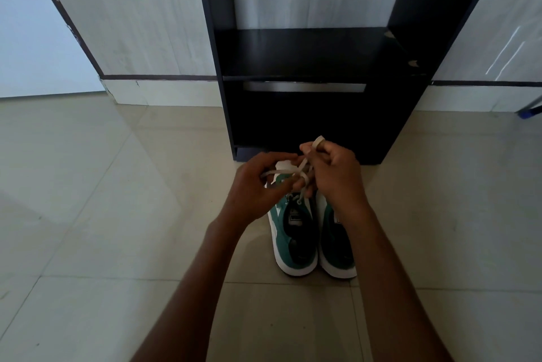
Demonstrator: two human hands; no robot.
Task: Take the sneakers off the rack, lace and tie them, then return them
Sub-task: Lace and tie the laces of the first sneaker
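On floor tiles (117, 244), just in front of rack (308, 53): both sneakers (296, 241) side by side, heels toward camera, likely parked there for lacing access. Left hand (258, 185) and right hand (337, 177) both pinched onto lace (302, 168) of left shoe, loop held up by right fingers (311, 149), probably mid-bow. Right shoe's lacing hidden under right hand. Rack shelves visibly hold nothing.

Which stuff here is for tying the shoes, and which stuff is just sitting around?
For the job:
- green and white sneakers
- white flat shoelace
- tall black wooden rack
- left hand and right hand, both pinching the lace

Just there:
- beige tiled floor
- blue item at the right edge
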